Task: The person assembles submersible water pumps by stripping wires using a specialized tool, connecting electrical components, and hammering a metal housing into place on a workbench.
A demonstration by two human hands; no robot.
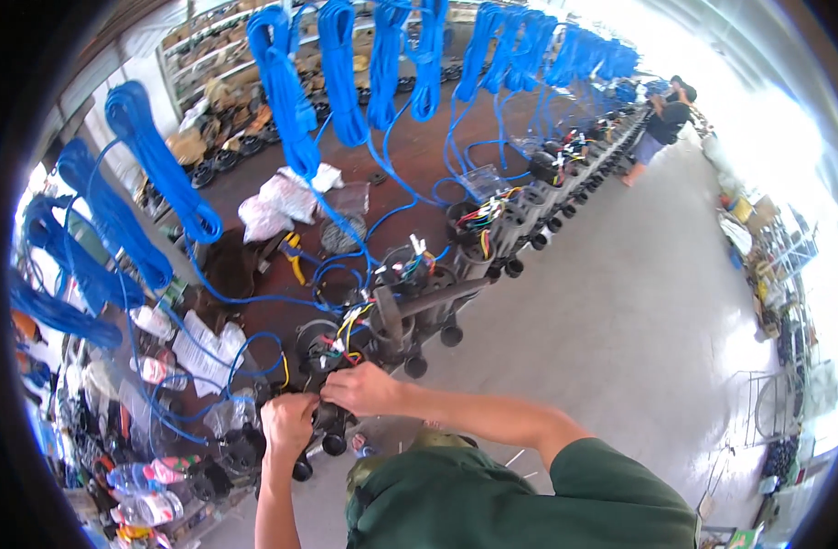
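Both of my hands meet at the near edge of the bench over a dark, round machine housing [329, 419]. My left hand [287, 423] is closed, its fingertips pressed together by the housing's rim. Close beside it, my right hand [369, 390] is closed too, its fingers pinched at the same spot. Whatever they grip is hidden or too small to name. Just beyond sits another dark round housing [316, 340], with yellow, red and green wires [348, 328] rising from it. A blue cable [245, 352] loops over the bench to the left of it.
Coils of blue cable [341, 73] hang above the brown bench [405, 224]. Similar wired housings [478, 215] line its edge. Yellow-handled pliers [294, 258], white bags [280, 203] and a paper sheet [209, 350] lie there. Plastic bottles [149, 508] stand lower left. Another person [664, 123] stands far right.
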